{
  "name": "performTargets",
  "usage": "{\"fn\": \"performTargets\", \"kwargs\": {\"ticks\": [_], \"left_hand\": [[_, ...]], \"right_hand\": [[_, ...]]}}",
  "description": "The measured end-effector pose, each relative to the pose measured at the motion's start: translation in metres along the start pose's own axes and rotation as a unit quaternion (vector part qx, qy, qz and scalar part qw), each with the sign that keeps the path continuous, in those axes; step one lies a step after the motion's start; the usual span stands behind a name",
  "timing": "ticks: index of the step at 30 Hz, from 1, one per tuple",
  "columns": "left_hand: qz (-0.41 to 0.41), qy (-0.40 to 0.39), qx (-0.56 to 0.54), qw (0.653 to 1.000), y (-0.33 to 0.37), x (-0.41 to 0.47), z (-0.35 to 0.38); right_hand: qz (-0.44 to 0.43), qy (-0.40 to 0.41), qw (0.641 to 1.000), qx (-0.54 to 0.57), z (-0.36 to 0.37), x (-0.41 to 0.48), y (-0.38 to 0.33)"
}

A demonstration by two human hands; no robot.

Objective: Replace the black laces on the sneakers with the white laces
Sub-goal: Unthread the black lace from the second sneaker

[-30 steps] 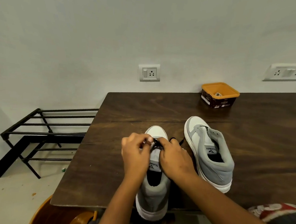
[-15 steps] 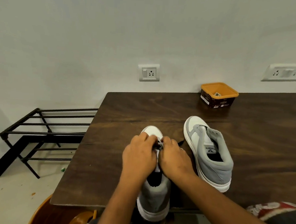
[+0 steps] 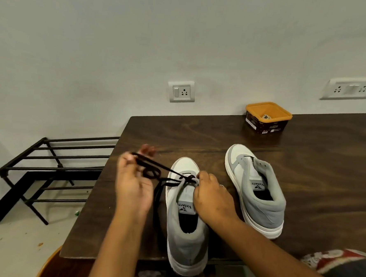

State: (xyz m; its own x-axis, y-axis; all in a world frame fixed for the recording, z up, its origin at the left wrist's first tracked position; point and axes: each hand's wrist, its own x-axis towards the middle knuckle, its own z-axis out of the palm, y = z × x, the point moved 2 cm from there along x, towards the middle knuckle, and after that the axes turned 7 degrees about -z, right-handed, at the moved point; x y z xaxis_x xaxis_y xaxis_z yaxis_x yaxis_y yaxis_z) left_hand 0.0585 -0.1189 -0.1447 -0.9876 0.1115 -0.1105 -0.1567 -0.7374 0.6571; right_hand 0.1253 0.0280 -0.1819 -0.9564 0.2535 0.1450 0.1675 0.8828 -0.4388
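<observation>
Fingers of the left hand are pinching the black lace and holding it taut, up and to the left of the near sneaker, apparently to draw the cord out of the last eyelets by the toe. Slack is looping and hanging below that hand. Fingers of the right hand are curling down onto the same sneaker's eyelet row, seemingly bracing the shoe so it is not sliding on the dark wooden surface; whether they are also nipping the lace cannot be told. Just to the right, the second sneaker is sitting with its eyelets appearing bare, suggesting half the stripping is done. Farther back, an orange tub is standing open near the wall. Its contents are too small to identify, and no white laces are showing anywhere. A wall socket is sitting behind.
</observation>
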Motion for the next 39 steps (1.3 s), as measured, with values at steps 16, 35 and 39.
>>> {"fn": "performTargets", "kwargs": {"ticks": [16,35,39], "left_hand": [[0.273,-0.058,0.842,0.462,-0.060,-0.021,0.005],[0.026,0.140,-0.023,0.990,0.040,0.005,-0.034],[0.143,0.237,0.147,0.950,0.072,0.006,-0.057]], "right_hand": [[0.004,-0.008,1.000,-0.009,0.001,0.000,-0.004],[0.004,-0.012,1.000,-0.017,0.001,-0.001,-0.002],[0.010,-0.013,1.000,-0.016,0.000,0.000,-0.001]]}}
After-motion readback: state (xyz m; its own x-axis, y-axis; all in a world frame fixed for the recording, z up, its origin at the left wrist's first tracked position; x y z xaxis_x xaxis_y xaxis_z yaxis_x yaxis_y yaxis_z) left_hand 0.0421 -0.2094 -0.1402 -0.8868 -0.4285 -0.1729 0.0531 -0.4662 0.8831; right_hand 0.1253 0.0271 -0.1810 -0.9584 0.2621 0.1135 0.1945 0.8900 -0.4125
